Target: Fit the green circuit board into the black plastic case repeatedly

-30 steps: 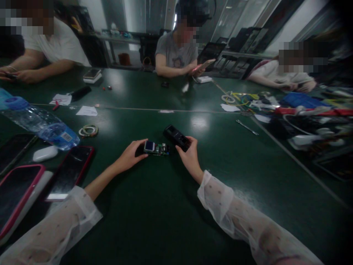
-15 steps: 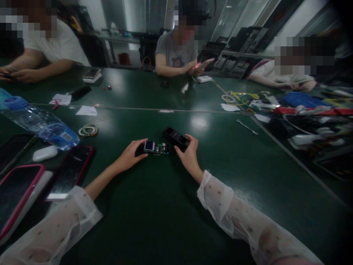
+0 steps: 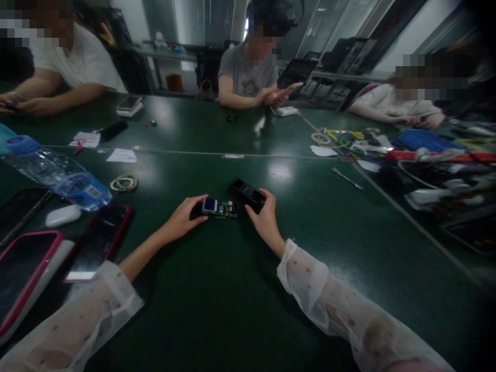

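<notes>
Between the thumb and fingers of my left hand [image 3: 184,219] is the left end of a small green circuit board [image 3: 222,208] with a little square screen facing up. My right hand [image 3: 266,217] grips the near right end of a black plastic casing [image 3: 246,192], which has a window-like opening at its far left end. The casing lies at a slant just right of and behind the board, close to it. Both are at the green tabletop, in the middle of the view. My fingertips on the far sides are partly hidden.
To my left are a clear water bottle [image 3: 58,173], a red-edged phone [image 3: 98,243], a pink-cased phone [image 3: 27,279], a white case [image 3: 63,215] and bracelets [image 3: 124,183]. A wrench [image 3: 347,179] and tangled cables [image 3: 341,137] lie right. Several people sit across the table.
My hands, the circuit board and the casing look almost the same as before. Across the table, the person at the right has shifted their head slightly.
</notes>
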